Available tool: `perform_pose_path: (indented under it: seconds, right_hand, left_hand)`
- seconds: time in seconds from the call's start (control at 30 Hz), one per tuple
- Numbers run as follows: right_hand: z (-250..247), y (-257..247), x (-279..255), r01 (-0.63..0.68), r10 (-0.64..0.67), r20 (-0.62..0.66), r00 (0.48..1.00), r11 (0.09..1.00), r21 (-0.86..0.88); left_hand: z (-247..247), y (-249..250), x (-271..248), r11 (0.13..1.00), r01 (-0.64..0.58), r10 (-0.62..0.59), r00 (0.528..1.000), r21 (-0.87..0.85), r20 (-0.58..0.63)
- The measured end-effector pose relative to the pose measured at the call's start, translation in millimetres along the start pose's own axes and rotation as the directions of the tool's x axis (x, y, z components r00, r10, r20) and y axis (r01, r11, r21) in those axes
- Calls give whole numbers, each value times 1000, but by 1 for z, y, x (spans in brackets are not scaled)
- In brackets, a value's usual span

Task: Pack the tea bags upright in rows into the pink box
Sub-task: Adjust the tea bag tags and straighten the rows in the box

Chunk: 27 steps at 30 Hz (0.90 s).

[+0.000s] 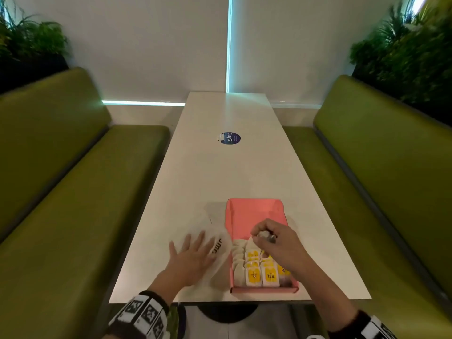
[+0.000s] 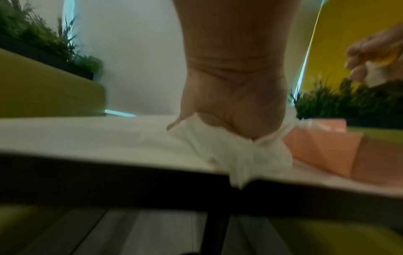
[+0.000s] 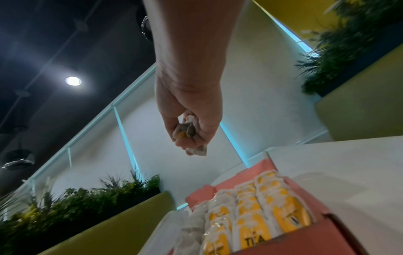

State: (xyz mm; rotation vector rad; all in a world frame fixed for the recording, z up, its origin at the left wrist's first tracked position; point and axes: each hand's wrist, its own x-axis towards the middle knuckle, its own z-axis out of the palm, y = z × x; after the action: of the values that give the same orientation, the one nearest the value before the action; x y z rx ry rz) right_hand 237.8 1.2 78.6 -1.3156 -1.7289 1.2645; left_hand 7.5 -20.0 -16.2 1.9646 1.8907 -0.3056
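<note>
Low in the frame, the pink box (image 1: 254,211) sits on the white table (image 1: 220,172), rows of tea bags (image 1: 261,272) standing in its near end. Right hand (image 1: 274,241) hangs over them, fingers curled round a tea bag (image 3: 185,132). Left hand (image 1: 193,255) is spread flat on a plastic bag (image 1: 220,243) just left of the box. Farther up there's a round sticker (image 1: 230,138).

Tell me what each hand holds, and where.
Right hand pinches a tea bag, bunched in its fingers. Left hand lies flat on the plastic bag, holding nothing.
</note>
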Motion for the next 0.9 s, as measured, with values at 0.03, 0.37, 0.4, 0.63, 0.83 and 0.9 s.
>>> perform_pose_path:
  seconds: [0.03, 0.37, 0.4, 0.63, 0.83, 0.9]
  right_hand:
    - [-4, 3, -1, -26, 26, -28, 999, 999, 29]
    - [-30, 10, -12, -221, 205, 102, 973, 957, 188]
    - [-31, 8, -13, -219, 200, 120, 972, 959, 182]
    - [-17, -7, -17, -134, 90, 169, 982, 953, 273]
    - [-22, -12, -18, -240, 139, 248, 959, 864, 444]
    - [-24, -12, -18, -288, 154, 288, 945, 808, 514]
  left_hand:
    - [10, -1, 2, 999, 18, -21, 998, 37, 67]
    - [-14, 6, -5, 985, 124, -152, 951, -117, -270]
    - [-23, 10, -9, 978, 86, -156, 907, -191, -391]
    - [-59, 79, -33, 631, -541, 271, 826, -556, -495]
    - [-55, 94, -31, 373, -648, 370, 760, -663, -535]
    - [-53, 93, -31, 355, -644, 326, 764, -677, -556]
